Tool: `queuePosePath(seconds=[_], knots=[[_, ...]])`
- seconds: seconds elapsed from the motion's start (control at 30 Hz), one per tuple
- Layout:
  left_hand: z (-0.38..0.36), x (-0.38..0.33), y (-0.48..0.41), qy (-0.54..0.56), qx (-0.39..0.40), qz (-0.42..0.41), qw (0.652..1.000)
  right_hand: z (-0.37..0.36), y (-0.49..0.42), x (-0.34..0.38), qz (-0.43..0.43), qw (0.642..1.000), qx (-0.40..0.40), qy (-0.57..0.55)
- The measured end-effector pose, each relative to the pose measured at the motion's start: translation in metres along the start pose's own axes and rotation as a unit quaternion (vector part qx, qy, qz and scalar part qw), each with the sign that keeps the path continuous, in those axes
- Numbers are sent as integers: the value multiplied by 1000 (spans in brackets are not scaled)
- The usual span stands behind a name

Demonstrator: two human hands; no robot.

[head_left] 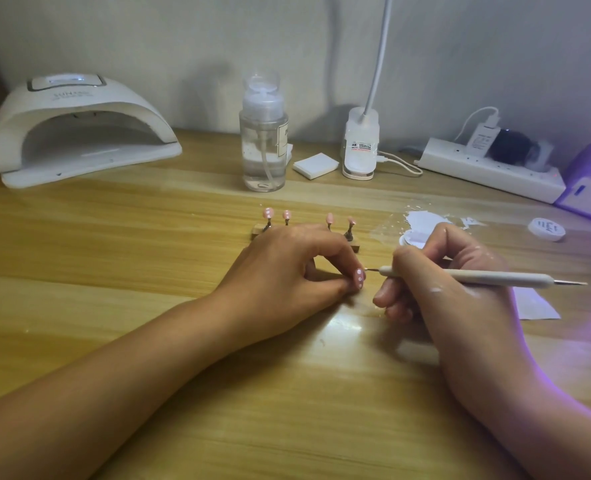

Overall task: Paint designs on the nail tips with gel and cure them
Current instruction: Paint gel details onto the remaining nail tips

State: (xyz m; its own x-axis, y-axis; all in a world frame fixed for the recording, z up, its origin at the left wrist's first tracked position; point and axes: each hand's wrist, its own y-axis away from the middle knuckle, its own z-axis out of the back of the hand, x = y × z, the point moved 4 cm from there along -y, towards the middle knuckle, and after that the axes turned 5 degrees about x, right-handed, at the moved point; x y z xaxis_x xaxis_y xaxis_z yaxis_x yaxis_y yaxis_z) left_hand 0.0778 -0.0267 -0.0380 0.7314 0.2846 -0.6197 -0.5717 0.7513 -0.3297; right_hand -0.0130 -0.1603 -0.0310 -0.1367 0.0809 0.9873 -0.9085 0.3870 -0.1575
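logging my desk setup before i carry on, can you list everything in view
curing lamp: one, white, back left
pump bottle: one, clear, back centre
foam block: one, white, right of the bottle
desk lamp base: one, white, beside the block
power strip: one, white, back right
purple box: one, glowing purple, far right edge
small jar: one, white, right side
nail tips: four, pink, on the wooden stand behind the left hand
held nail tip: one, pink with white dots, table centre
dotting tool: one, pale grey, point beside the held nail tip
table: one, light wood
left hand: pinches the held nail tip
right hand: grips the dotting tool
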Motion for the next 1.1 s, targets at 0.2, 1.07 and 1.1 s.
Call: queuePosePath(seconds=[0.2,1.07,1.1], knots=[[0,0,0,3,2,-4,1000,0,0,-3,-11,999,0,49],[1,-1,0,-4,0,1,1000,-1,-3,-7,7,999,13,44],[1,-1,0,-4,0,2,1000,0,-3,-8,8,999,11,41]])
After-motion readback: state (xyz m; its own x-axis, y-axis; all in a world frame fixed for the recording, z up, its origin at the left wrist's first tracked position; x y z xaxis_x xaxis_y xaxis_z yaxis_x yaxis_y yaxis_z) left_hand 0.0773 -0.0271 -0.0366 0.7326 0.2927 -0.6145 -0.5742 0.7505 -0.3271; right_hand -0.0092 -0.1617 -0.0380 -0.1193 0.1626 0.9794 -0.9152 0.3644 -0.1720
